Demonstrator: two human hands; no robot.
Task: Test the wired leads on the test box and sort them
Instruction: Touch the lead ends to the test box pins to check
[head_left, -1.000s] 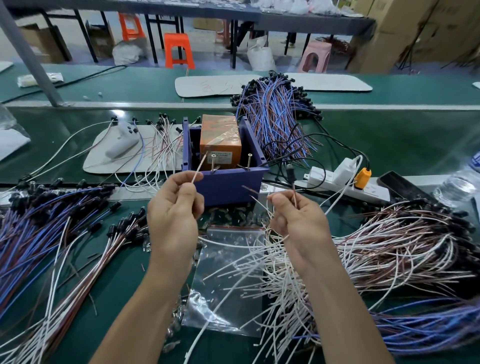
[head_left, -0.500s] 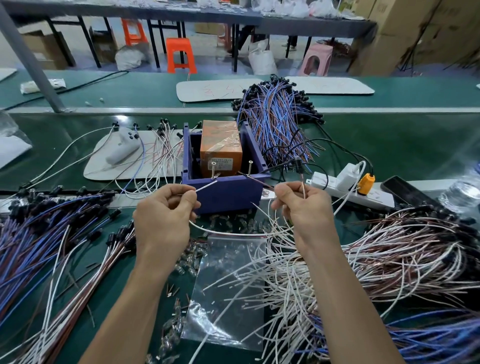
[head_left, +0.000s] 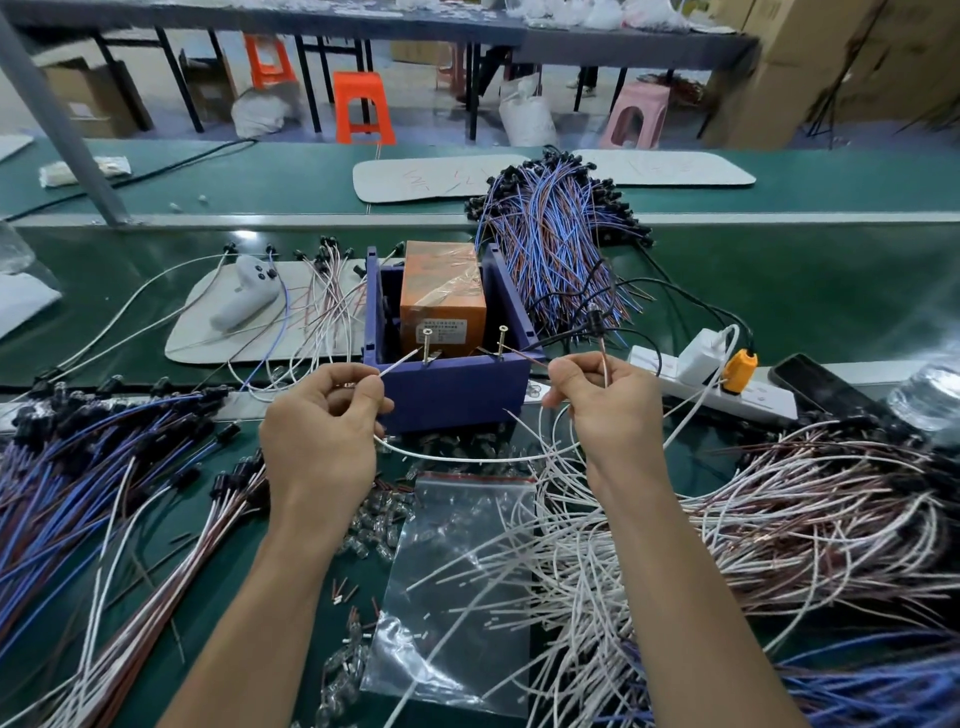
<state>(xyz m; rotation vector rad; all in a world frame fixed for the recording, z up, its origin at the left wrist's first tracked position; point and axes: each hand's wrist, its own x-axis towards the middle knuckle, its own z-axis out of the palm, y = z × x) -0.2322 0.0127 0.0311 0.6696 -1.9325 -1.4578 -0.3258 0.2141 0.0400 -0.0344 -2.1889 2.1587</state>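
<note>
The testing step is in hand: the left hand pinches the end of a white wire, its tip just beside the left screw on the front wall of the purple test box. The right hand pinches a brown wire end aimed at the right screw. I cannot tell whether either tip touches metal; next, both ends likely need steady contact, then the lead goes to a sorted bundle.
</note>
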